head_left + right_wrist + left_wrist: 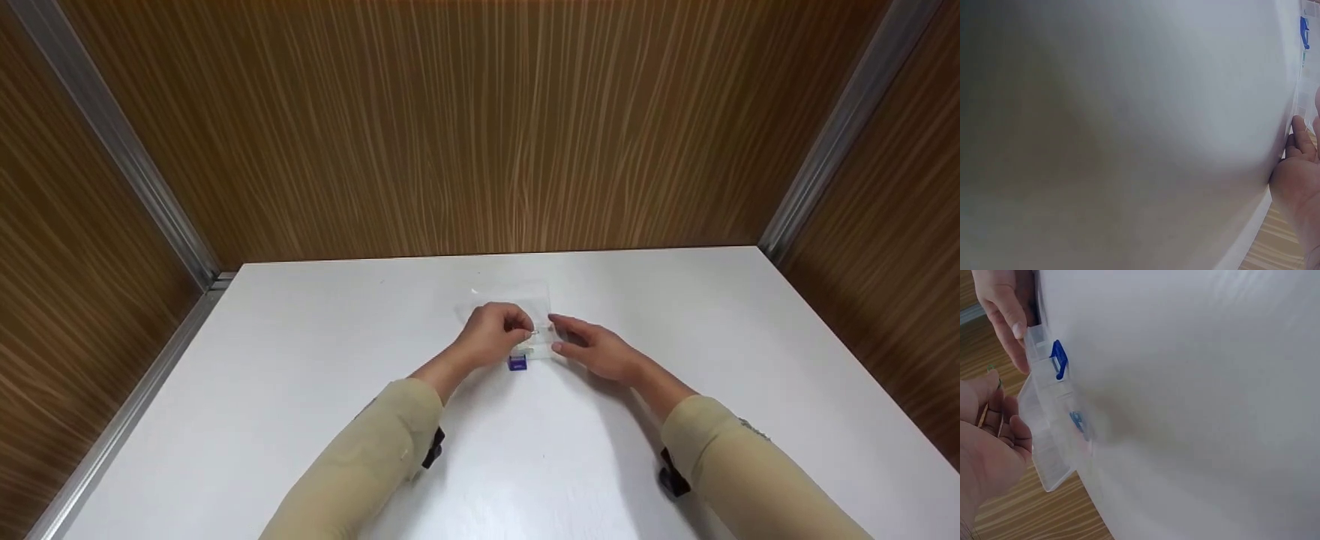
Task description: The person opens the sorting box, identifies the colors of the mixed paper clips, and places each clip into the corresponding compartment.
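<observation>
Clear plastic, a small compartment box lies flat near the middle of the white surface, closer to its far edge than to the person. Thin dividers split the box into small cells, as the left wrist view shows; what lies in the cells cannot be told, apart from a small blue piece seen through the wall. A blue latch sits on the near side of the box, pointing toward the person.

Left of the box, the left hand comes in with the forearm angled across the surface, knuckles up. Its fingers are curled down over the box's left end and near edge, holding it. Right of the box, the right hand lies low and flatter, wrist near the surface. Its fingers are extended and close together, their tips touching the right end of the box beside the latch; whether the thumb pinches the box cannot be told.

Both forearms wear beige sleeves, each with a dark strap at the wrist. Beyond the box, wood-grain panels with metal corner strips wall in the surface.
</observation>
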Available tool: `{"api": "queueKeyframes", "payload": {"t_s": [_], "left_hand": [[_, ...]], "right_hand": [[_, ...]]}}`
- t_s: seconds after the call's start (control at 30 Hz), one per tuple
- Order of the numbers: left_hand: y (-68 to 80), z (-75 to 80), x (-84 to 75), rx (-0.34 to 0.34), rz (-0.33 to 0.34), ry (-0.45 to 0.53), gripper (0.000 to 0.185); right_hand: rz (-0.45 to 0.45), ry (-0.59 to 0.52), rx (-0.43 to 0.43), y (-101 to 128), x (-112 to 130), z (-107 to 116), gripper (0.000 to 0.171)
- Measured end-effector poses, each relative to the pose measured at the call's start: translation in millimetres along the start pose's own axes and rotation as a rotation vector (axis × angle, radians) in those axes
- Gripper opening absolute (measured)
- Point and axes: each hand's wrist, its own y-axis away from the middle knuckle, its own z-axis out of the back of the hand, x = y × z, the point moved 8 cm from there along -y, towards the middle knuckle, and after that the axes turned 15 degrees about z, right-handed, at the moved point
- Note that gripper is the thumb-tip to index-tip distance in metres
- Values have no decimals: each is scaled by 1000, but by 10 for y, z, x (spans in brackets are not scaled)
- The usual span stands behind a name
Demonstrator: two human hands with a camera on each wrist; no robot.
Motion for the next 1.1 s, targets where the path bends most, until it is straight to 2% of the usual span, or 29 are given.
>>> {"api": "queueKeyframes", "payload": {"t_s": [0.3,0.73,0.9,1.0,1.1], "left_hand": [[-76,-65,118,-19,50,-73,10],[-86,-115,131,-23,44,-115,11],[-43,-90,114,-12,56,-80,13],[13,-30,99,-17,65,-26,15],[88,62,77,-37,47,19,16]], "right_hand": [[69,-3,-14,-6,68,-18,64],[43,10,-9,13,36,-36,65],[42,1,-11,18,33,-24,64],[24,2,-11,21,18,-8,65],[10,0,-7,18,1,8,65]]}}
